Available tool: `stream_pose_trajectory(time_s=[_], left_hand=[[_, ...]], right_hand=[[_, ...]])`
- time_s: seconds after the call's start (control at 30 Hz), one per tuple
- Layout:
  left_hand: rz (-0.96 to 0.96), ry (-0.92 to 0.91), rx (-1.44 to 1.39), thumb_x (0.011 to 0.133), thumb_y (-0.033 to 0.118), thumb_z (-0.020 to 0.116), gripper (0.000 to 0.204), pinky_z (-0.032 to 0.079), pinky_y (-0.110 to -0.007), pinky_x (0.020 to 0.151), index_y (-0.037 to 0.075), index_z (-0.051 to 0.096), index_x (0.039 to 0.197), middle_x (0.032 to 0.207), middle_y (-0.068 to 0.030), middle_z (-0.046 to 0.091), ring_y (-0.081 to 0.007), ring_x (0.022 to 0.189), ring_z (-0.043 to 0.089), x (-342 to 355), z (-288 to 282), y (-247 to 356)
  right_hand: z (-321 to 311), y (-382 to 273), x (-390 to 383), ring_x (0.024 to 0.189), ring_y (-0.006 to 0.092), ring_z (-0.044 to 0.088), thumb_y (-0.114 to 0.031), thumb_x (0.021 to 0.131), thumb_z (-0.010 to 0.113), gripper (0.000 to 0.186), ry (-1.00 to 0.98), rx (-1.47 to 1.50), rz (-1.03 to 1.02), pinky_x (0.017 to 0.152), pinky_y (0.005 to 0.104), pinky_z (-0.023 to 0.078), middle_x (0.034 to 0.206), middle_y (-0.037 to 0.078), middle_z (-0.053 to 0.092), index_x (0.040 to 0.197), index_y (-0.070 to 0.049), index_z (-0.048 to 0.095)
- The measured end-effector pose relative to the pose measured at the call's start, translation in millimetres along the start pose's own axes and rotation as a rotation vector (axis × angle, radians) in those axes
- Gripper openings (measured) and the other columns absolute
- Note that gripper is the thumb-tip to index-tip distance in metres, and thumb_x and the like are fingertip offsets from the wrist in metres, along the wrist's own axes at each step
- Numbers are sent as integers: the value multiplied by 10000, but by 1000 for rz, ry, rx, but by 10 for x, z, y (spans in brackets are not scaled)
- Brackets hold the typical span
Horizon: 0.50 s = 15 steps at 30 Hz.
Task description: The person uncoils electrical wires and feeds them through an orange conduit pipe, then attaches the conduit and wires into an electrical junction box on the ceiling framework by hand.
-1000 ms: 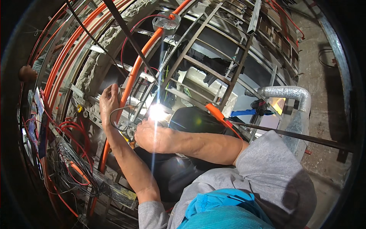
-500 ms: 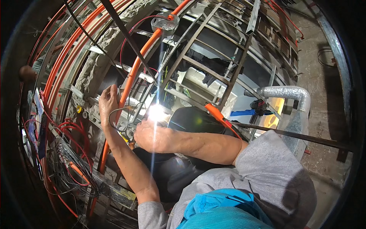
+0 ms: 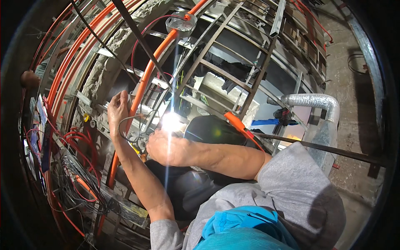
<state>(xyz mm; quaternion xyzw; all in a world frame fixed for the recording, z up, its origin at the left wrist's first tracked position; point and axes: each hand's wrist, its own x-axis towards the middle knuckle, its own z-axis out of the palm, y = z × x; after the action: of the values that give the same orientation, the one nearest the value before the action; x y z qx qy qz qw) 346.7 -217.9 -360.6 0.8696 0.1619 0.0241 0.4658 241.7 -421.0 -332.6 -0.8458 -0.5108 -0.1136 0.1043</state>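
My left hand [image 3: 118, 111] is raised beside an orange conduit [image 3: 146, 77], its fingers bent together. Whatever they grip, if anything, is hidden behind the hand. A thin dark cable [image 3: 137, 117] loops from near my left wrist toward the middle. My right hand [image 3: 167, 149] is closed, its back to me, just below a glaring white light [image 3: 171, 122]. The glare and the hand itself hide what its fingers hold. Close to the left of it, a small yellow tool or part [image 3: 134, 148] shows, too small to name.
Metal ladder-like framing [image 3: 227, 54] spans the space ahead. Orange pipes and bundled cables [image 3: 83, 191] crowd the left. An orange-handled tool [image 3: 238, 125] lies by my right forearm. A round metal box [image 3: 181, 24] sits on the conduit. A silver flexible duct [image 3: 312, 101] bends at right.
Both hands stay almost in place. At the right, the yellow glow beside the duct has shrunk to a small orange patch.
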Motion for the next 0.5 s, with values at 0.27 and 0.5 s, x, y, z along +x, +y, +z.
stream_pose_trajectory(time_s=[0.27, 0.5], left_hand=[[14, -1, -14, 1008, 505, 602, 562, 422, -262, 612, -19, 677, 1199, 810, -3, 613, -84, 692, 504, 34, 10, -86], [-54, 12, -27, 1001, 520, 604, 563, 407, -280, 575, -14, 686, 1163, 735, 14, 562, -90, 641, 485, 3, 25, -26]], right_hand=[[90, -31, -48, 659, 217, 598, -243, 708, 656, 132, 199, 36, 36, 573, 412, 374, 679, 26, 613, 739, -138, 729], [100, -36, -61, 647, 215, 574, -232, 688, 646, 98, 340, -121, 47, 556, 410, 313, 617, 19, 577, 655, -156, 699]])
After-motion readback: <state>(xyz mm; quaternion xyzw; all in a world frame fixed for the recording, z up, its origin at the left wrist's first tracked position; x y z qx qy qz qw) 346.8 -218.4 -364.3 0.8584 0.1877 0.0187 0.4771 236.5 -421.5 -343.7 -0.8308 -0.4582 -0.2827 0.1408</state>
